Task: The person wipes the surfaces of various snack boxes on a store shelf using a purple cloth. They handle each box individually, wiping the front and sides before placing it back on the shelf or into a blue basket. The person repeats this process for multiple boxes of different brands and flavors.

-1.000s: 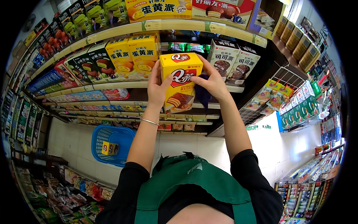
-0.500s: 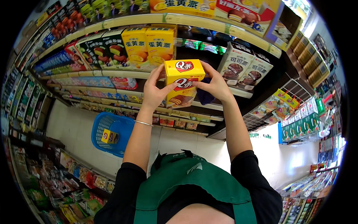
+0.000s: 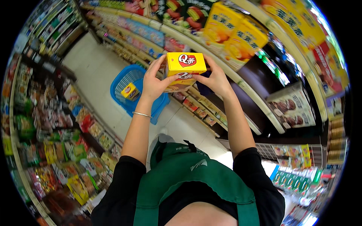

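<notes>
Between the two hands, a yellow box (image 3: 185, 62) is held up off everything else, its top panel facing the camera and its front slanting away below the thumbs. The left hand (image 3: 154, 81) is clamped on the box's left side, fingers along the edge and thumb across the front; the right hand (image 3: 215, 81) grips the right side in the same way, the two thumb tips near each other but apart. Just below the right hand shows a dark cloth (image 3: 203, 88), though whether it touches the hand is hard to tell. Below and left of the left hand, a blue basket (image 3: 161, 103) sits on the floor with a smaller box (image 3: 129, 90) inside, while right of the right hand runs a shelf (image 3: 241, 84) with yellow cartons (image 3: 241, 41) and white cartons (image 3: 294, 105). To hold this well, even, light pressure from both palms seems best, since thin card would probably dent under hard thumbs; level wrists and fingers spread low along the sides should stop it tipping
</notes>
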Demonstrator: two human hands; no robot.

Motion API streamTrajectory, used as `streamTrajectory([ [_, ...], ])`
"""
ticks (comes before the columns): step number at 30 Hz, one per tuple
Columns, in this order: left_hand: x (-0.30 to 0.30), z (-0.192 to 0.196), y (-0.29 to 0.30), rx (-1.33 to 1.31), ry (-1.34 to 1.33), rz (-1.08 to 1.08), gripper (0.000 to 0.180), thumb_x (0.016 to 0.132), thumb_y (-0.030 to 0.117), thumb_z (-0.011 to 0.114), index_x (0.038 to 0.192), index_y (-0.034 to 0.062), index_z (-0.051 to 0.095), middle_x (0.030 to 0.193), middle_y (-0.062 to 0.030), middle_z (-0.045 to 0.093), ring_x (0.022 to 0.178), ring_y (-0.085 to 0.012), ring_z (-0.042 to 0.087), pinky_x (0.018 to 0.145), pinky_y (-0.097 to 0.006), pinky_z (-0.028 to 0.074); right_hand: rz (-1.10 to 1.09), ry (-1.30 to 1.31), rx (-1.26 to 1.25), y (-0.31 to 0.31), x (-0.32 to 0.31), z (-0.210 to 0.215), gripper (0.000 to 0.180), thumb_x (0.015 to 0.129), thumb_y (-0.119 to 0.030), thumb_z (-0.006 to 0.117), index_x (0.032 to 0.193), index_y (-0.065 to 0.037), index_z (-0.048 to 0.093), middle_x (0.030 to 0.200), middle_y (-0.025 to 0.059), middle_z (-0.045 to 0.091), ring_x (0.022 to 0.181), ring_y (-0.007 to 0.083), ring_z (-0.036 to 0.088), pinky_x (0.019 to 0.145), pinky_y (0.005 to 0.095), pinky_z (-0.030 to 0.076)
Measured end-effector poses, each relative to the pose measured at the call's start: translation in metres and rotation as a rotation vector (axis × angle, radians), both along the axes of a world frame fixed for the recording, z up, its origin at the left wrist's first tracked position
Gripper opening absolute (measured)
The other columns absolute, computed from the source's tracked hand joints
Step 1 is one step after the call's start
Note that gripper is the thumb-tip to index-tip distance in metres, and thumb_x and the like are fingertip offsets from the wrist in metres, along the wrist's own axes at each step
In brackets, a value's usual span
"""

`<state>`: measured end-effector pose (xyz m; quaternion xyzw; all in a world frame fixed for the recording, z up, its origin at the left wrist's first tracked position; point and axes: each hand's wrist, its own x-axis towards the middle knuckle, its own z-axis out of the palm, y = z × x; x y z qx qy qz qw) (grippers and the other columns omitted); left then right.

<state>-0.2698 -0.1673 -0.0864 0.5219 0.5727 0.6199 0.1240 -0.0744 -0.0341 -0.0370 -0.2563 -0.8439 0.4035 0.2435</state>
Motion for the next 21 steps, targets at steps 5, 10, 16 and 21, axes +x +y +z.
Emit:
streamTrajectory([
  [5, -0.055, -0.045, -0.056, -0.089, -0.022, 0.243, 0.072, 0.076, 0.017, 0.083, 0.137, 0.0011, 0.05, 0.129, -0.0137, 0.06, 0.119, -0.0246, 0.058, 0.098, -0.036, 0.048, 0.238, 0.019, 0.038, -0.014, -0.096, -0.048, 0.085, 0.074, -0.015, 0.081, 0.146, -0.011, 0.036, 0.134, 0.0179, 0.057, 0.122, 0.0325, 0.056, 0.1, 0.0383, 0.046],
  [10, -0.1, -0.111, -0.099, -0.262, -0.131, 0.427, 0.076, 0.075, 0.015, 0.084, 0.139, 0.0002, 0.047, 0.131, -0.0157, 0.059, 0.122, -0.0263, 0.057, 0.102, -0.036, 0.046, 0.345, -0.114, 0.098, -0.034, -0.18, -0.116, 0.081, 0.073, -0.015, 0.081, 0.142, -0.01, 0.04, 0.135, 0.0171, 0.055, 0.121, 0.0338, 0.056, 0.1, 0.0399, 0.047],
  [16, -0.132, -0.215, -0.126, -0.528, -0.069, 0.589, 0.074, 0.076, 0.011, 0.081, 0.139, -0.0024, 0.043, 0.128, -0.0176, 0.056, 0.115, -0.0282, 0.06, 0.094, -0.037, 0.051, 0.394, -0.421, 0.196, -0.059, -0.241, -0.211, 0.069, 0.073, -0.016, 0.076, 0.135, -0.02, 0.046, 0.114, 0.0122, 0.057, 0.099, 0.0327, 0.063, 0.081, 0.0414, 0.054],
  [21, -0.146, -0.271, -0.126, -0.778, -0.013, 0.642, 0.073, 0.072, 0.011, 0.082, 0.133, -0.0045, 0.046, 0.121, -0.0215, 0.054, 0.107, -0.0365, 0.061, 0.087, -0.041, 0.053, 0.391, -0.621, 0.237, -0.071, -0.269, -0.288, 0.071, 0.076, -0.019, 0.075, 0.139, -0.023, 0.042, 0.112, 0.0111, 0.06, 0.096, 0.0331, 0.066, 0.077, 0.0426, 0.056],
])
